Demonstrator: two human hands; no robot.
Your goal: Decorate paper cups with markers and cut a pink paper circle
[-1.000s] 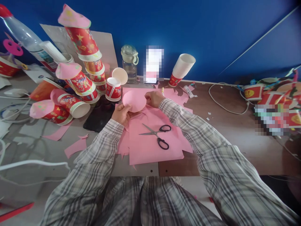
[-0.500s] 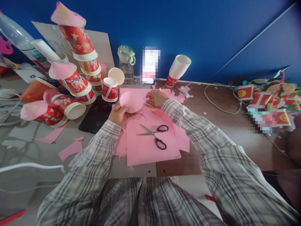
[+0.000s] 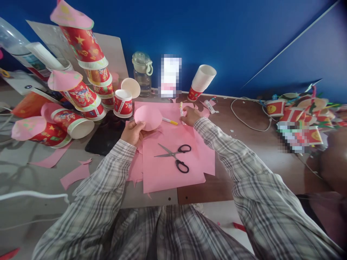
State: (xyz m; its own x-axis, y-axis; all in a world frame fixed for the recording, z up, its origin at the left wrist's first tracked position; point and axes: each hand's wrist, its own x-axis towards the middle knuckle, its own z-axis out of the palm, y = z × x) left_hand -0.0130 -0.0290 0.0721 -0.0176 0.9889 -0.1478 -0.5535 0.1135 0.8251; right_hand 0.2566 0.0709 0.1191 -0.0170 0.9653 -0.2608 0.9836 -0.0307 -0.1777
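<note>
A round pink paper disc (image 3: 148,117) is held at its lower left edge between the thumb and fingers of my left hand (image 3: 132,132). My right hand (image 3: 191,116) is closed at the fingertips on a slim white marker (image 3: 181,110) with a pale yellow end, which stands nearly upright. Between the two hands, a second white marker with a yellow end (image 3: 170,121) lies on the pink paper. Black-handled scissors (image 3: 173,155) rest, blades apart, on a large pink sheet (image 3: 168,178) nearer my body.
Decorated red paper cups with pink paper tops (image 3: 84,47) stand stacked at left. A water bottle (image 3: 142,74), a lit phone (image 3: 170,74) and nested cups (image 3: 202,81) stand by the blue wall. A glue stick (image 3: 209,106), a cable (image 3: 252,124) and cup crafts (image 3: 300,110) are at right.
My right hand has moved slightly right, from beside the disc to the upright marker. The yellow-ended marker is now uncovered on the paper. My left hand still holds the disc; the view shifted slightly.
</note>
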